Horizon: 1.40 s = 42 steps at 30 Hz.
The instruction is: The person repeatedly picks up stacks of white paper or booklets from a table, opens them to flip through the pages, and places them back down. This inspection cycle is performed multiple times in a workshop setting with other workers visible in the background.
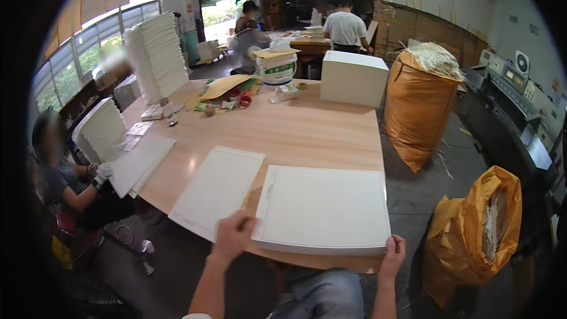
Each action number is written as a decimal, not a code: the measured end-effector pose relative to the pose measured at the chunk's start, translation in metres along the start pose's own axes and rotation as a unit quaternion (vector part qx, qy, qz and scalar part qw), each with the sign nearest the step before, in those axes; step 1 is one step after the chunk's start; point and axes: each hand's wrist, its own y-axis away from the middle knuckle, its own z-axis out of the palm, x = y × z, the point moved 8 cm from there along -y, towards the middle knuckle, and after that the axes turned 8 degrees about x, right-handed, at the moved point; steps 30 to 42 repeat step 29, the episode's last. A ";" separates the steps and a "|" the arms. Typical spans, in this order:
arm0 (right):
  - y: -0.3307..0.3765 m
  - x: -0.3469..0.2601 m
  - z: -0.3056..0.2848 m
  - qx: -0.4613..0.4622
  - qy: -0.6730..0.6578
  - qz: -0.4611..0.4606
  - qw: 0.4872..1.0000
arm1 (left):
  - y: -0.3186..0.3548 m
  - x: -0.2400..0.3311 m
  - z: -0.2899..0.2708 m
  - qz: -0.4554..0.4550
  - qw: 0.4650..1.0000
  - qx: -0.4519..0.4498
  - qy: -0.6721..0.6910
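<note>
A thick stack of white printed sheets (pixel 322 207) lies in front of me at the table's near edge. My left hand (pixel 234 235) is closed, fingers curled, beside the stack's near left corner; whatever its fingertips hold is hidden. At the near right corner my right hand (pixel 392 255) has its fingers bent around the stack's edge. Left of this stack lies a thinner, slanted pile of white sheets (pixel 217 189), partly covered at its near end by my left hand.
Around the wooden table (pixel 295 136) stand a tall paper stack (pixel 156 56), a white bucket (pixel 277 70), a white block of sheets (pixel 354 80) and scattered tape rolls (pixel 244 101). Orange sacks (pixel 416 106) fill the right side. A gloved co-worker (pixel 74 186) handles sheets at left; others work behind.
</note>
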 end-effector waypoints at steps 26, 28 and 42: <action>-0.012 -0.127 0.070 -0.165 0.003 0.086 0.983 | 0.001 0.099 0.193 0.224 0.911 -0.289 0.193; -0.018 -0.122 0.071 -0.180 -0.102 0.151 0.967 | 0.001 0.105 0.190 0.237 0.902 -0.296 0.209; -0.018 -0.120 0.073 -0.184 -0.131 0.164 0.960 | 0.000 0.105 0.192 0.238 0.900 -0.299 0.210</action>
